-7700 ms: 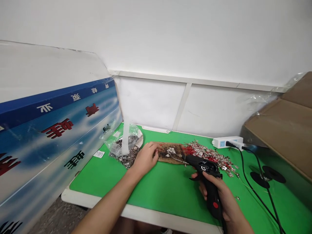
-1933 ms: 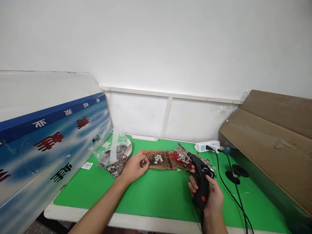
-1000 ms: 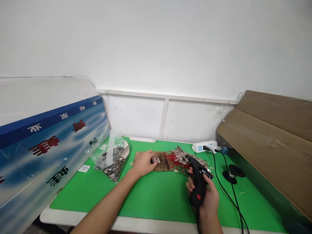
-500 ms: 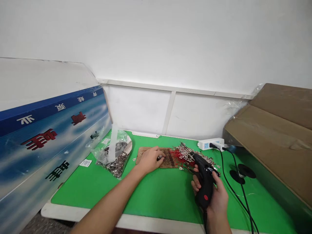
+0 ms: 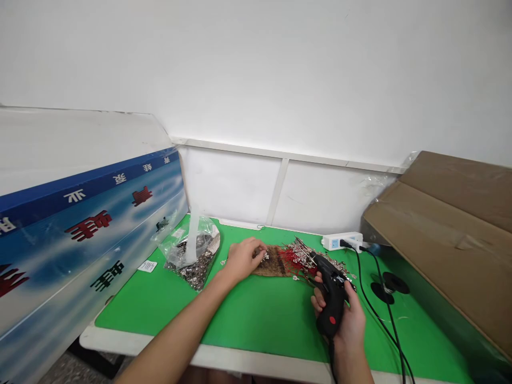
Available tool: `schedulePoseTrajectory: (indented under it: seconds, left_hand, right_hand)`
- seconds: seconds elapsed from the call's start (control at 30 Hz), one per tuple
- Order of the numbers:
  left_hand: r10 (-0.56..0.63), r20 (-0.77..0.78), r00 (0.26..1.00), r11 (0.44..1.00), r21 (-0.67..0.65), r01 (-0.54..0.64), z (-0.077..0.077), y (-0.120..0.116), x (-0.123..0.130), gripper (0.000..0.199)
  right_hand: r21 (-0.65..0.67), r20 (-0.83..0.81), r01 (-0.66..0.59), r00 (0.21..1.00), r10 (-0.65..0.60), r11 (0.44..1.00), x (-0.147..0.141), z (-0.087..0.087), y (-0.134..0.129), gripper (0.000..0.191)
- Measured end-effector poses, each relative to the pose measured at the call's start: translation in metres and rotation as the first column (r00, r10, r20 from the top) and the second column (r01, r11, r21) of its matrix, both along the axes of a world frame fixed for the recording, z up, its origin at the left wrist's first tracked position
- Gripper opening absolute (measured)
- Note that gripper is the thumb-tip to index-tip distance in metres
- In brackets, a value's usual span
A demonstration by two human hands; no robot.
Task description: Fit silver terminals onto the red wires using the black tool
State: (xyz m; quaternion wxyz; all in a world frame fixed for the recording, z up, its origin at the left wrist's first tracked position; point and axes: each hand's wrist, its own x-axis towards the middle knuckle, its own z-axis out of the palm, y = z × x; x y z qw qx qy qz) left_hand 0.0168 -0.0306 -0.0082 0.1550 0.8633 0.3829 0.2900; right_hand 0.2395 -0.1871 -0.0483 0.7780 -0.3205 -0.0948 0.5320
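My right hand [image 5: 350,322] grips a black glue gun [image 5: 330,293] with a red switch, its nozzle aimed up-left at a pile of small silver metal pieces with red wires [image 5: 308,257]. My left hand [image 5: 244,258] rests on a brown board [image 5: 276,264], fingers curled over small silver pieces on it; whether it pinches one cannot be told. Both lie on a green mat [image 5: 256,314].
A clear bag of silver parts [image 5: 192,256] lies left of the board. A large blue printed box [image 5: 80,234] leans on the left, a brown cardboard box [image 5: 452,229] on the right. A white power strip [image 5: 340,241] and black cables [image 5: 384,314] run behind my right hand.
My left hand has stayed on the board, shifting slightly among the silver pieces. The glue gun remains in my right hand, pulled a bit nearer. The view has moved a little.
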Motion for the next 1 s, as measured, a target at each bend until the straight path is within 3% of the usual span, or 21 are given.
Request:
schedulePoseTrajectory:
  seconds: [0.17,0.27,0.53,0.83,1.0]
  left_hand:
    - [-0.109,0.028,0.994,0.974,-0.196,0.113,0.003,0.0,-0.015,0.018]
    - [-0.135,-0.022,0.991,0.965,-0.23,0.127,0.0,0.001,-0.017,0.018]
    - [-0.009,-0.207,0.978,1.0,-0.026,0.004,-0.003,0.0,-0.013,0.014]
    - [-0.046,-0.187,0.981,0.998,-0.054,0.037,-0.003,-0.002,-0.015,0.017]
    - [-0.061,-0.168,0.984,0.998,-0.006,0.06,-0.006,-0.002,-0.014,0.025]
  right_hand:
    - [0.01,0.017,0.0,1.0,0.0,1.0,0.0,-0.001,0.0,0.053]
    - [0.004,0.001,-0.009,1.0,0.009,1.0,0.001,-0.001,0.0,0.053]
    - [-0.014,-0.003,-0.011,1.0,0.01,1.0,0.0,0.001,-0.002,0.055]
    - [0.017,0.021,-0.009,1.0,0.009,1.0,0.002,-0.003,-0.001,0.054]
    - [0.044,0.019,-0.001,1.0,0.0,0.999,0.002,-0.004,-0.002,0.052]
